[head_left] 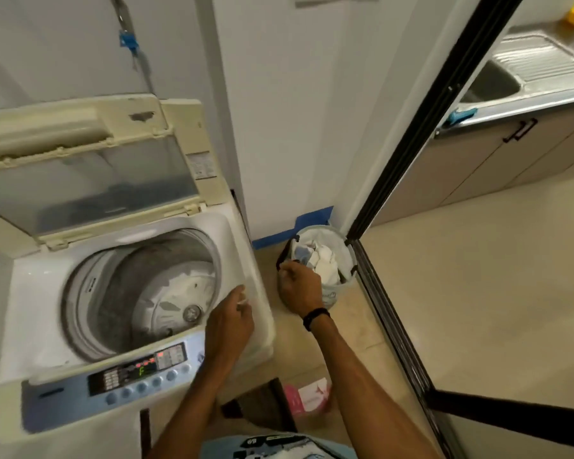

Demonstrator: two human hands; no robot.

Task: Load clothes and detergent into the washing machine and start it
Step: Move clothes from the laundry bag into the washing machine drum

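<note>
Here, crumpled white clothes (323,260) fill the basket (332,297).

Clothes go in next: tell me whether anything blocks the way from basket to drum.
Nothing visible does. The lid is raised, the drum open beside the laundry basket; only the left hand lies over the washer's right edge.

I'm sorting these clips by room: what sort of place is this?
Most likely a home laundry nook just off a kitchen: a top-loading washing machine stands with its lid up, a laundry basket sits beside it, and a steel sink shows beyond the black door frame.
</note>
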